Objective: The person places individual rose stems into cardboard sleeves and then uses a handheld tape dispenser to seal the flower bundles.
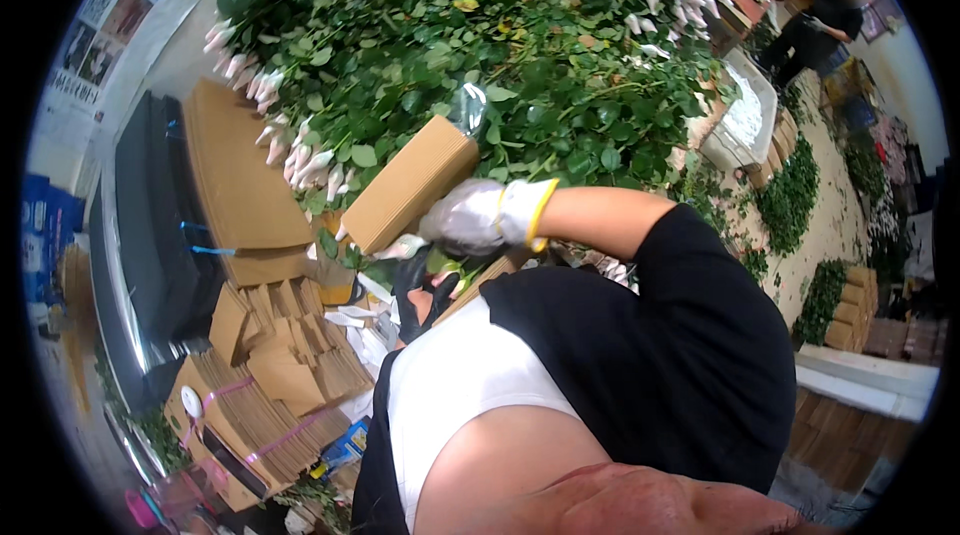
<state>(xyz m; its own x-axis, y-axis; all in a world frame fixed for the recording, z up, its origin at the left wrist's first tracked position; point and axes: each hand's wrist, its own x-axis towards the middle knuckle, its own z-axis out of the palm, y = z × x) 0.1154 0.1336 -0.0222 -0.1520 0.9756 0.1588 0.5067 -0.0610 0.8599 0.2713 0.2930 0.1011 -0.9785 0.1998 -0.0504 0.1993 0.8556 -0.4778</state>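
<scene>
My left hand wears a dark glove and sits close to my body, thumb and fingers spread apart beside a pale pink rose bud and green leaves. Just above it, my right hand, in a whitish glove with a yellow cuff, has curled fingers. A rose with its bud in a white net sleeve pokes out at these fingertips; its stem is hidden. A corrugated cardboard wrap lies beyond the right hand, with clear plastic at its far end. Another cardboard edge shows between the right hand and my torso.
A deep heap of leafy rose stems covers the table ahead, with netted buds along its left side. Cardboard sheets and stacked folded cardboard stand at left. A white crate and another person are at far right.
</scene>
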